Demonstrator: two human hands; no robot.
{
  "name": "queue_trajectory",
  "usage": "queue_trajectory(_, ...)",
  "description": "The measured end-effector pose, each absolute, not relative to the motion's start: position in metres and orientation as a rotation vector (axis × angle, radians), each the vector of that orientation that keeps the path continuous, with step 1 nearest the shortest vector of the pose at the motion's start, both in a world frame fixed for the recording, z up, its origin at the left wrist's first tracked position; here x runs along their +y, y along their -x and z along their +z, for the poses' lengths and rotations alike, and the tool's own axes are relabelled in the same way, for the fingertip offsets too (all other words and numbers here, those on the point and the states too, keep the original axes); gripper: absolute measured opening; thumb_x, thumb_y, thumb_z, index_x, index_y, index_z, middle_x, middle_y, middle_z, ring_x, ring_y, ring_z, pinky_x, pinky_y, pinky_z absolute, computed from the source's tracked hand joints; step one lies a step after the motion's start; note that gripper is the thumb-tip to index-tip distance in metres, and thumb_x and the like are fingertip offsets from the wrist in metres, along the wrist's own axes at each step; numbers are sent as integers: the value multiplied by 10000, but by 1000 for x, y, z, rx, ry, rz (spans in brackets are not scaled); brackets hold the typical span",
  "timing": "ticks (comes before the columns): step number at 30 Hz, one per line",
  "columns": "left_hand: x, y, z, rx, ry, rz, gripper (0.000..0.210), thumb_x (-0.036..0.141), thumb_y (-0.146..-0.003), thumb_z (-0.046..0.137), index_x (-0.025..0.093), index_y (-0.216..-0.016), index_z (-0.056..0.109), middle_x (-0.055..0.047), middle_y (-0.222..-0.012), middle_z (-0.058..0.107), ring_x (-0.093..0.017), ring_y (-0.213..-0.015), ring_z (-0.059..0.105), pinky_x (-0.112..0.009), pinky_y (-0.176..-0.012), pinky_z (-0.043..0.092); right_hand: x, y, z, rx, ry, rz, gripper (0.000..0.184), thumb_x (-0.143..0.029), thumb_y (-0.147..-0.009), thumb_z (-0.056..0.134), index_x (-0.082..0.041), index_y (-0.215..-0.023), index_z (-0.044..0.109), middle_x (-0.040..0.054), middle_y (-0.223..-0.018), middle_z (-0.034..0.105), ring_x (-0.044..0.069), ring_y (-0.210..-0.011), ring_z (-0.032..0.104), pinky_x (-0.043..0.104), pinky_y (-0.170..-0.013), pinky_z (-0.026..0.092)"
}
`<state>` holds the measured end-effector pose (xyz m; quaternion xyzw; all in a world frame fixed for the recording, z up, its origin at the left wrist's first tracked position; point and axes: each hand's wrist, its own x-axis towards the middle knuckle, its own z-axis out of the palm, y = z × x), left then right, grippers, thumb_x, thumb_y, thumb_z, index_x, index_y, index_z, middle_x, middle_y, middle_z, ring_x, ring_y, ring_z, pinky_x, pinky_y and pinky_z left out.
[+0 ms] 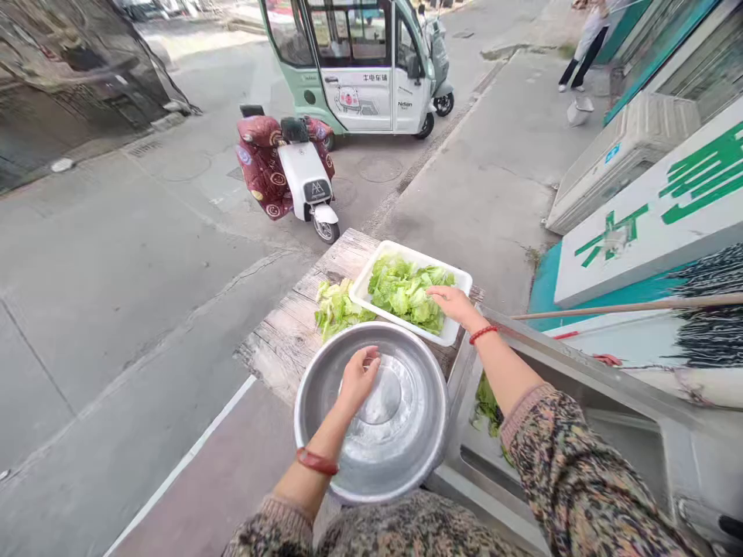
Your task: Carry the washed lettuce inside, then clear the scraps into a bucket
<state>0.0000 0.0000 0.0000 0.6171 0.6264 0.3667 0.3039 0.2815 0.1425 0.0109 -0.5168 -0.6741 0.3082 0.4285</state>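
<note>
A wide metal basin [400, 456] stands in front of me, with nothing in it but a shine on its bottom. Over it hovers my left hand [360, 377], fingers loosely curved and apart, holding nothing that I can see. Behind the basin is a white plastic tray [371, 267] filled with torn green lettuce leaves [406, 290]. My right hand [454, 303] reaches over the tray's right side, fingers stretched out at the edge of the leaves. Whether its fingertips touch them I cannot tell. Left of the tray, a pile of paler lettuce pieces [340, 308] lies on the weathered wooden tabletop [290, 333].
On my right is a metal sink [615, 422] with dark green leaves [487, 402] inside. A wooden pole [627, 306] crosses above it. Beyond the table stand a scooter [307, 182] with a red cover and a three-wheeled vehicle [365, 85]. A person [586, 42] is farther off.
</note>
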Motion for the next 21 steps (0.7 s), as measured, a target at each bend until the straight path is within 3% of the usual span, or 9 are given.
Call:
queue_trajectory(5,-6,17,-10,1660,-1583,990,406,376,-812,558,117,-1113,641,-142,-1049,692,-244,-920,644,-409,-872,497,130,-276,8,-1591,1386,679,382,-255,-903,431,-215,-1129,735,70,-1218,718,235,-1155,648,432,-1041,475)
queue_trajectory(13,-14,19,-13,1593,-1516,966,423,386,-809,561,114,-1123,641,-125,-989,688,-220,-809,665,-382,-797,513,141,-216,39,-1742,1288,652,363,-224,-938,432,-223,-1166,714,60,-1257,693,214,-1182,621,380,-1048,469)
queue_trajectory(18,-18,20,-16,1564,-1463,960,422,366,-796,573,103,-1117,648,-124,-962,687,-210,-756,648,-369,-756,508,173,-170,45,-1818,1292,681,362,-154,-930,475,-221,-1224,674,81,-1345,636,234,-1300,525,422,-1140,367)
queue_trajectory(21,-19,27,-20,1558,-1432,969,422,377,-802,570,108,-1119,647,-123,-957,680,-213,-771,646,-374,-768,507,199,-146,45,-1810,1317,709,335,-215,-934,566,-225,-1262,632,89,-1403,578,260,-1367,444,508,-1171,298)
